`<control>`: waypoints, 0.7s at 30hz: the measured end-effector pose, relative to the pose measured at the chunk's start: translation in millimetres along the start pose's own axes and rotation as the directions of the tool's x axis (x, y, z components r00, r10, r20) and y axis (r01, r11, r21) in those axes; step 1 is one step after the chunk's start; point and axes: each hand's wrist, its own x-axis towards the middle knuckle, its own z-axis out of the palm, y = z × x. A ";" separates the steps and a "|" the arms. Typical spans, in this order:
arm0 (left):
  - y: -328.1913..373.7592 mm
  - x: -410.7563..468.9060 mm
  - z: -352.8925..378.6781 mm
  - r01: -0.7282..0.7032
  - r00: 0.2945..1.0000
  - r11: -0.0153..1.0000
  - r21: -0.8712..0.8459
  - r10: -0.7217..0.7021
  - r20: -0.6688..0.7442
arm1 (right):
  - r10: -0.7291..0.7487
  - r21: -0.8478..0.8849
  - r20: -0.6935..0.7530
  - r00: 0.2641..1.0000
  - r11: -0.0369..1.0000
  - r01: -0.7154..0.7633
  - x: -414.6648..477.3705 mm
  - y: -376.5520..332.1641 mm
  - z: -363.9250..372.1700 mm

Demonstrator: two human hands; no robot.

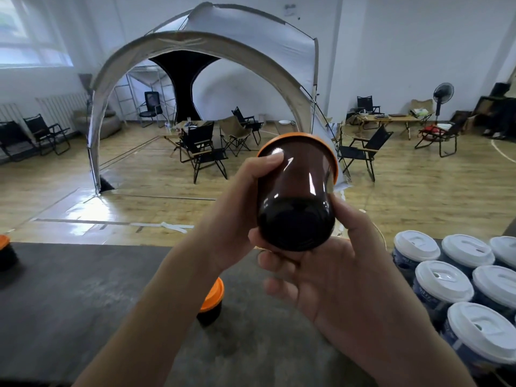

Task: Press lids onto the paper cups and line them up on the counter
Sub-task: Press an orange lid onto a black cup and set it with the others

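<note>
dark brown glossy cup (296, 196) with an orange plastic lid (333, 160) is held in the air above the dark grey table (83, 303). it is tipped over, base toward the camera, lid end at 12 o'clock. left hand (234, 208) grips the cup wall from 9 o'clock, thumb on top. right hand (335, 275) cradles the base from 5 o'clock, fingers curled beneath. a second orange-lidded dark cup (210, 303) stands on the table at 7 o'clock of the held one. a third orange-lidded cup (7, 254) is at the 9 o'clock edge. blue paper cups with white lids (444, 283) stand clustered at 4 o'clock.
</note>
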 end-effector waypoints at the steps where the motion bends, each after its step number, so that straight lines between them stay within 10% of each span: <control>1: -2.5 0.1 0.9 0.022 1.000 1.000 -0.013 -0.022 -0.010 | 0.002 0.019 0.000 1.000 1.000 -0.002 -0.3 0.0 1.2; 13: 3.5 0.9 -10.6 -0.097 0.990 0.932 0.348 0.125 -0.060 | 0.133 -0.066 -0.080 0.988 0.988 -0.139 1.0 -8.7 -18.5; 21: 5.8 0.1 -4.5 -0.100 0.990 0.960 0.260 0.123 -0.073 | 0.123 0.076 -0.059 0.991 0.990 -0.118 4.9 -11.8 -10.5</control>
